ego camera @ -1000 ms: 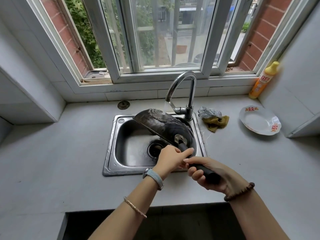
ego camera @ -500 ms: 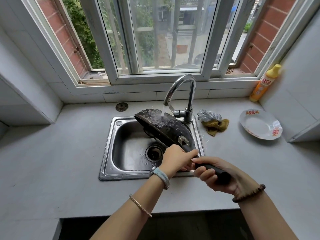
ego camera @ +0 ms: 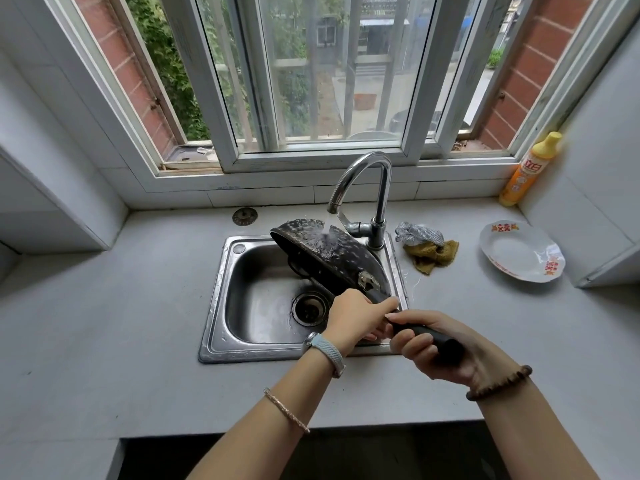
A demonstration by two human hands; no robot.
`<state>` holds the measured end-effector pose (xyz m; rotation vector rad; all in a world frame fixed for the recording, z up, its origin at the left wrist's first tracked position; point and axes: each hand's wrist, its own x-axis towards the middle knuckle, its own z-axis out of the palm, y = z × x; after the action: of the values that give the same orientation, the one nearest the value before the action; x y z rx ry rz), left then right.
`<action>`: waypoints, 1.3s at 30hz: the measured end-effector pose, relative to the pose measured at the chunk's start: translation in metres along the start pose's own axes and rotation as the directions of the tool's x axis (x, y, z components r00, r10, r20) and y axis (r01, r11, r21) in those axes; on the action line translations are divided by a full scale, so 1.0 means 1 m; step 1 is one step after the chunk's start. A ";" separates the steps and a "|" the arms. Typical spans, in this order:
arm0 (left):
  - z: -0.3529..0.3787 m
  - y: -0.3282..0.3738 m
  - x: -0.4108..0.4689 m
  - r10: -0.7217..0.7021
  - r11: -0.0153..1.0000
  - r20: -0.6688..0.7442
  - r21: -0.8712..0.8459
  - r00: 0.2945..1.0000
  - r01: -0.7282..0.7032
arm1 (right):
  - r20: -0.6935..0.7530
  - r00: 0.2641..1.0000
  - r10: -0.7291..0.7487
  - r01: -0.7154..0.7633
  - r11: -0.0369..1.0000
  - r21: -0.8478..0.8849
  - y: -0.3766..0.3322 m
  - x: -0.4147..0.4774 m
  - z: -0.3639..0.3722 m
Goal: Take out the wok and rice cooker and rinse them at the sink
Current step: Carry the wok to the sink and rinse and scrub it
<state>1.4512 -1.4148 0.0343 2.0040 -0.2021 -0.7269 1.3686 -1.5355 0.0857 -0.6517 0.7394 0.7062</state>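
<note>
A black wok (ego camera: 332, 258) hangs tilted over the steel sink (ego camera: 242, 348), its blackened underside facing up. Water from the chrome faucet (ego camera: 363, 188) splashes on that underside near the far rim. My left hand (ego camera: 356, 317) grips the wok's dark handle close to the pan. My right hand (ego camera: 429, 344) grips the same handle farther back, near its end. The inside of the wok faces down and is hidden. No rice cooker is in view.
A steel scrubber and a yellow-brown cloth (ego camera: 429, 247) lie right of the faucet. A white plate (ego camera: 519, 251) and an orange detergent bottle (ego camera: 526, 171) stand at the far right. A sink strainer (ego camera: 245, 216) lies behind the basin. Window and walls enclose the counter.
The wok has shifted so the water stream now strikes its upturned underside more squarely and sprays outward. Both hands keep their grip on the handle.
</note>
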 end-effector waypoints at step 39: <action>-0.068 -0.029 -0.038 -0.143 0.843 -0.045 -0.529 0.989 0.097 | -0.059 0.983 -0.173 0.151 0.952 -0.268 0.032 0.024 0.111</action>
<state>1.4549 -1.3332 0.0504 1.5198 0.1651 -0.6861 1.3978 -1.4271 0.1213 -0.9776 0.6633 0.6337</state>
